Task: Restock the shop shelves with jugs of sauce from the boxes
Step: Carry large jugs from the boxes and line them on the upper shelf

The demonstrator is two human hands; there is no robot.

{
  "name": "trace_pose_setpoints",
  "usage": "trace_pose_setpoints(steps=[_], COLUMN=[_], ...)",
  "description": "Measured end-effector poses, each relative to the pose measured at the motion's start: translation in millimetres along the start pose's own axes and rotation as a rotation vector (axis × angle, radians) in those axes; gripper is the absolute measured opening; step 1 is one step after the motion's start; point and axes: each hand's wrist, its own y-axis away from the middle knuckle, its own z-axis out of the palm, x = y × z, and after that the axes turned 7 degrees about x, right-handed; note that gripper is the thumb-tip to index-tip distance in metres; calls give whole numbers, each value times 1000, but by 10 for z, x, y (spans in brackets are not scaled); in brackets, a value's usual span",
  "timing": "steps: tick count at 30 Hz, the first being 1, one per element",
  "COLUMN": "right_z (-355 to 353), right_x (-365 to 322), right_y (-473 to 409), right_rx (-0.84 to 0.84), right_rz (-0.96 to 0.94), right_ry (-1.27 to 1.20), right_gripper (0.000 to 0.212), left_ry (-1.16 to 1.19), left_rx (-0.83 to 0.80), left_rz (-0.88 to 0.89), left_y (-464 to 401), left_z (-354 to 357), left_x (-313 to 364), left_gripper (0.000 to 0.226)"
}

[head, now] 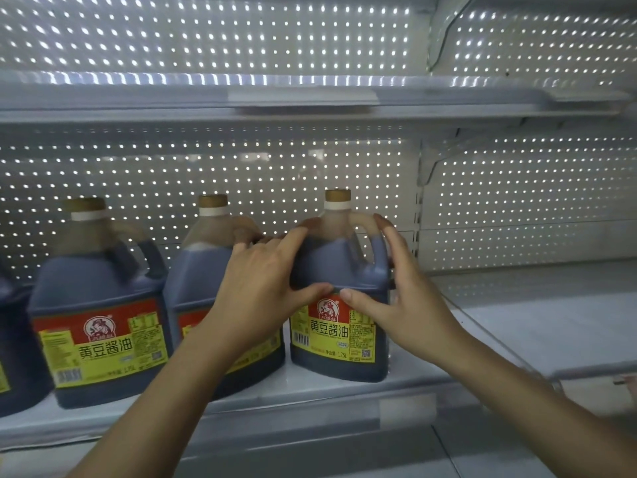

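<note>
Three jugs [100, 305] already stand on the shelf [310, 388] left of the fingers, one at the frame edge; a fourth jug [339, 305] sits clamped between the left hand [262, 288] and right hand [406, 298]. Bare shelf right of the fingers suggests much remains.

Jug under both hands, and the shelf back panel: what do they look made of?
Jug: apparently translucent plastic; the dark sauce level shows through its body and moulded handle, with a glossy printed label. Back panel: probably white-painted sheet metal, perforated in regular rows with light shining through.
</note>
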Motion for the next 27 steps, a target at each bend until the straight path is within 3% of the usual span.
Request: trace_pose_setpoints(steps=[6,9,12,15,20,27], right_z=[73,-5,-194,-508,-1320,-2853], right_x=[-105,-68,-40,-39,22,268], right_y=[96,72,79,223,756,1860], right_rx=[79,22,-91,-101,-37,81], right_rz=[2,-1,19,65,119,286], right_ry=[185,107,11,74,3,52], right_gripper=[108,107,102,91,63,46], left_ry=[-2,37,244,413,551,738], left_rx=[-17,-42,-19,26,9,-184], left_rz=[-20,-42,-120,-173,-141,31], left_y=[7,44,92,172,241,269], left_z=[-8,-37,-170,-338,-356,123], left_x=[-12,65,193,419,1195,2891], left_gripper=[70,73,78,72,64,64])
